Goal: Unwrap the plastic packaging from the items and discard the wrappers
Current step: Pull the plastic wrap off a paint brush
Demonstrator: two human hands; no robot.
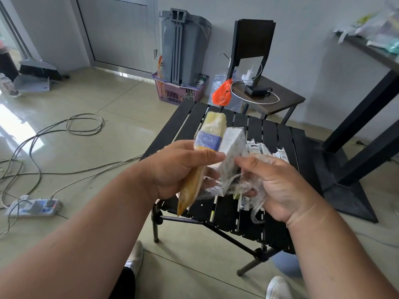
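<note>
1. Low black slatted table (278,134) directly below both hands, bearing a scatter of small white sachets (258,147) near its right side; probably placed close so unwrapped goods can be set down at once.
2. Grey bin (183,46) against the far wall, standing in a purple basket (172,93) alongside a bottle and other bits too small to name; likely destination for wrappers, well apart from the hands.
3. Left hand (183,169) closed around a brush (207,147), yellow bristles up and handle angled down, thumb pressed onto the white box (232,149) beside it; seemingly holding both goods steady as an anchor.
4. Right hand (274,184) with fingers curled and pinching crumpled clear plastic wrap (244,184), which trails off the box's lower end; apparently pulling film away.
5. Orange bag (221,93) hanging by the chair beyond, contents hidden.
</note>
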